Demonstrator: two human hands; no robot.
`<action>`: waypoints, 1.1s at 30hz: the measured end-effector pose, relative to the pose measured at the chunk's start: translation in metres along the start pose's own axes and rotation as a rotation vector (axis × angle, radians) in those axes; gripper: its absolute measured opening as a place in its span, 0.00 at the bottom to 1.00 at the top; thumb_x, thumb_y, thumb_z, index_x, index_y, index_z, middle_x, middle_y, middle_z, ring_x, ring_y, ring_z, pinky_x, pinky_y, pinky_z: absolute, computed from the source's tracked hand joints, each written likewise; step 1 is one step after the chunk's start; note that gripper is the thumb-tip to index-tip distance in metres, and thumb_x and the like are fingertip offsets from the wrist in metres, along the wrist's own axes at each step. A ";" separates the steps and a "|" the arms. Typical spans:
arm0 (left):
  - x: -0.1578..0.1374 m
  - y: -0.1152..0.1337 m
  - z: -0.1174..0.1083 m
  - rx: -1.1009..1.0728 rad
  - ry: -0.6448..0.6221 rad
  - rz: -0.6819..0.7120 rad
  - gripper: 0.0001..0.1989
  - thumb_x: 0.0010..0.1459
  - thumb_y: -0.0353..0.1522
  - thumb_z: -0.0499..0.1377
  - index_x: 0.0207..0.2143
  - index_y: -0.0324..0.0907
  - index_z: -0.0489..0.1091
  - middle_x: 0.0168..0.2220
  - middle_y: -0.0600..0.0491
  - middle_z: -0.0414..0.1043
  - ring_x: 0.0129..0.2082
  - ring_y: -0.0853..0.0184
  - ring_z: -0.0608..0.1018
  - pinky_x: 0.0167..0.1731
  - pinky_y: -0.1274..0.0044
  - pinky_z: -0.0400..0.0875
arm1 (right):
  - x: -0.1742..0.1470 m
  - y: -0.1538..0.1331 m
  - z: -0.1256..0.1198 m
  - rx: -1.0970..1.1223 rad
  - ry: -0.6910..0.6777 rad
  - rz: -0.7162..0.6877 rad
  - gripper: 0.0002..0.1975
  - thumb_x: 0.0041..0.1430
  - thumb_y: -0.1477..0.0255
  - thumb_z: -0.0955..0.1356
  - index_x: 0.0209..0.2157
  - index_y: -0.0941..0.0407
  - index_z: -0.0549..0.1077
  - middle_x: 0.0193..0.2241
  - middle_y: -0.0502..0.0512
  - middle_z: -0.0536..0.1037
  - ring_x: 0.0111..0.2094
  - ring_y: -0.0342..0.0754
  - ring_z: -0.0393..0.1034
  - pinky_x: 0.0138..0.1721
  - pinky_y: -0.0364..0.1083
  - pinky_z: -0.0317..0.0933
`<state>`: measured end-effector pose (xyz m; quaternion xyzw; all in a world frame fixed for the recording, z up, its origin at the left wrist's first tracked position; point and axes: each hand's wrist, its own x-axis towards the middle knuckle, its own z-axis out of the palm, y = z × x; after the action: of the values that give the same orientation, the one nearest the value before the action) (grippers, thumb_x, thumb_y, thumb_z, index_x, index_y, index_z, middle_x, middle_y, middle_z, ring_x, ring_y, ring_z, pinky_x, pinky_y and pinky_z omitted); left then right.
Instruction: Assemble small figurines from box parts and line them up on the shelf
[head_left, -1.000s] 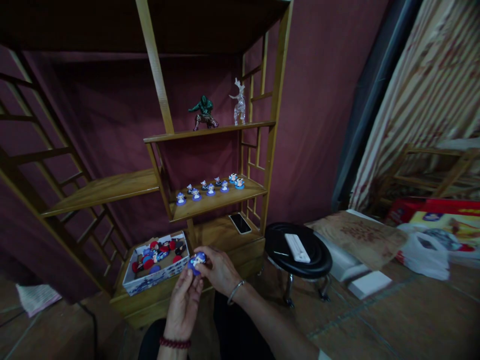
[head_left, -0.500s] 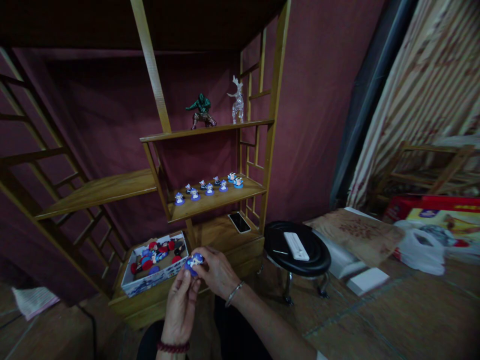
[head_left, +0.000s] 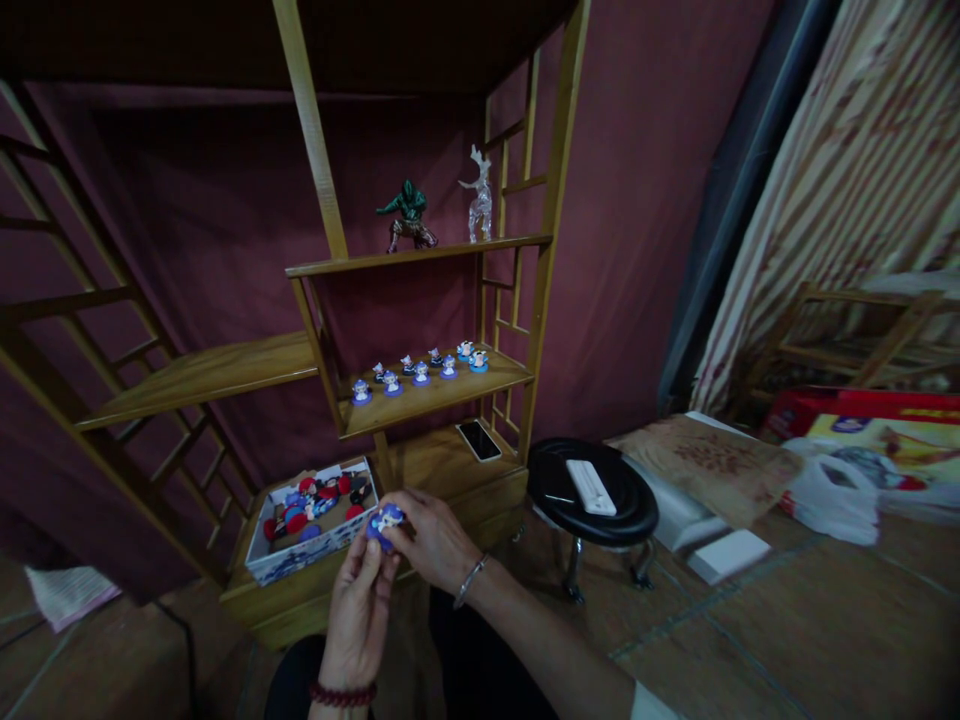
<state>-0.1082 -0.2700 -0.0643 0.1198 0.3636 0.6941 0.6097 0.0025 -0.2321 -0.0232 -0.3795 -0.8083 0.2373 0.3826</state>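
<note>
A small purple-and-white figurine is pinched between both hands in front of the shelf. My left hand grips its round purple base from below. From the right, my right hand holds its upper part with thumb and fingers. Just left of the hands, a patterned white box holds a jumble of red, blue and black figurines. Several similar purple figurines stand in a row on the small shelf, with dark ones behind them and blue ones at the right end.
A phone lies on the lower shelf board. Above stand a green crouching statue and a clear deer ornament. To the right, a black stool bears a white object. Boxes and a plastic bag sit on the floor.
Both hands still hold the figurine at nearly the same spot, with only slight finger motion. The view has shifted slightly.
</note>
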 end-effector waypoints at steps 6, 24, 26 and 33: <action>0.002 0.003 -0.002 0.035 -0.024 -0.002 0.15 0.49 0.21 0.57 0.39 0.41 0.70 0.39 0.50 0.73 0.37 0.71 0.75 0.37 0.80 0.71 | 0.006 -0.002 0.000 -0.064 -0.045 0.000 0.13 0.52 0.77 0.64 0.41 0.53 0.67 0.35 0.50 0.71 0.38 0.43 0.65 0.40 0.41 0.58; 0.001 0.014 -0.009 0.087 0.034 -0.158 0.08 0.48 0.18 0.53 0.26 0.35 0.69 0.29 0.48 0.74 0.30 0.69 0.77 0.38 0.74 0.72 | -0.005 0.014 0.020 -0.173 -0.115 0.016 0.14 0.55 0.74 0.62 0.45 0.52 0.65 0.37 0.52 0.71 0.40 0.45 0.66 0.42 0.42 0.58; 0.001 0.013 -0.007 0.102 0.036 -0.175 0.08 0.49 0.18 0.53 0.26 0.35 0.69 0.29 0.47 0.74 0.30 0.68 0.77 0.37 0.74 0.72 | -0.007 0.014 0.020 -0.167 -0.111 0.023 0.15 0.55 0.74 0.62 0.45 0.52 0.65 0.38 0.52 0.70 0.41 0.45 0.65 0.43 0.42 0.58; -0.002 0.011 -0.001 0.125 0.048 -0.193 0.08 0.50 0.18 0.51 0.26 0.34 0.68 0.29 0.47 0.73 0.31 0.67 0.77 0.35 0.74 0.73 | -0.010 0.016 0.017 -0.174 -0.104 0.029 0.16 0.54 0.76 0.63 0.46 0.52 0.64 0.39 0.51 0.70 0.40 0.45 0.65 0.43 0.42 0.58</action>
<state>-0.1166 -0.2716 -0.0571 0.1054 0.4306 0.6107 0.6561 -0.0002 -0.2320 -0.0484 -0.4100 -0.8391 0.1910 0.3022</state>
